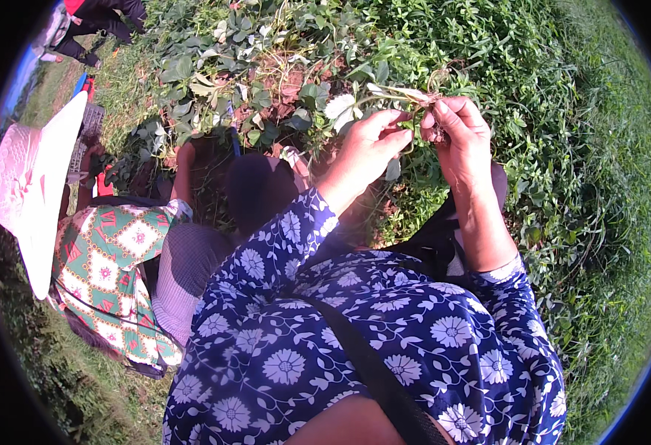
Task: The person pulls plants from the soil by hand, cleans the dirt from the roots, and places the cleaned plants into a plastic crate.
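My right hand (459, 130) is closed on the root end of an uprooted leafy plant (422, 95), with thin roots showing above and below the fingers. My left hand (371, 142) is just left of it, thumb and forefinger pinched at a thin stem of the same plant. Pale stems run left from the root end, and a whitish leaf (341, 105) lies near them; whether it belongs to the held plant I cannot tell. Both hands are raised over low green plants.
At my left a co-worker in a wide-brimmed hat (47, 194) crouches, one hand (185, 153) among broad-leaved plants. A plastic crate (89, 130) stands beyond. Dense weeds (503, 67) grow ahead and right, with reddish soil (289, 92) between plants. Other people stand at the far upper left.
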Demonstrator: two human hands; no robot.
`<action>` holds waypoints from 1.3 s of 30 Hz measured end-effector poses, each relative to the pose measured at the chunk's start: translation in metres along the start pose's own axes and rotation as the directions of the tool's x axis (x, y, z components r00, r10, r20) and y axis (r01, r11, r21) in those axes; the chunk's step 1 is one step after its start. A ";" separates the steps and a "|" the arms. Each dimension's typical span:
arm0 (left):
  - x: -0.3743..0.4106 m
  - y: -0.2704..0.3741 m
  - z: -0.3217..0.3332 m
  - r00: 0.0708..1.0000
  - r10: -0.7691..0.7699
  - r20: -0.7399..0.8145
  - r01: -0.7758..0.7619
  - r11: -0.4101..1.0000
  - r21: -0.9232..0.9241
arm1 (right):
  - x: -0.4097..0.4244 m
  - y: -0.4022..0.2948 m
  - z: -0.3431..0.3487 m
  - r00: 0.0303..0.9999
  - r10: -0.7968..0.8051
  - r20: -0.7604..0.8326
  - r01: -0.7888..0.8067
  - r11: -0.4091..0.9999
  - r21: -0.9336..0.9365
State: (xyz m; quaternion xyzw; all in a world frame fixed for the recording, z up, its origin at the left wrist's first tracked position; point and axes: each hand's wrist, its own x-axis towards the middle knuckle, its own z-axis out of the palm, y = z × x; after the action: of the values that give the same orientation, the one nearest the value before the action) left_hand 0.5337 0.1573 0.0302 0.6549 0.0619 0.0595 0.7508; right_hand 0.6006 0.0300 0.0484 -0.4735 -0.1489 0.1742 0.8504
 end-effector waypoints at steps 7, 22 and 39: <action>0.004 -0.010 -0.024 0.913 0.363 0.184 -0.398 0.703 0.590 | 0.016 0.007 0.003 0.997 -0.018 -0.071 0.015 0.999 -0.038; 0.002 0.007 -0.036 0.955 -0.258 0.147 0.296 0.802 -0.518 | 0.004 0.030 0.021 0.850 -0.409 0.332 0.519 0.545 -0.658; -0.024 0.019 -0.041 0.974 -0.196 0.115 0.214 0.961 -0.174 | -0.007 0.012 0.018 0.989 0.133 0.058 -0.121 0.977 -0.176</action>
State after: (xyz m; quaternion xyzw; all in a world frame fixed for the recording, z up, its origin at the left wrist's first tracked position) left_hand 0.5030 0.1954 0.0439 0.5744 0.0869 -0.0448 0.8127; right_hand 0.5854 0.0465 0.0464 -0.5476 -0.1624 0.2310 0.7877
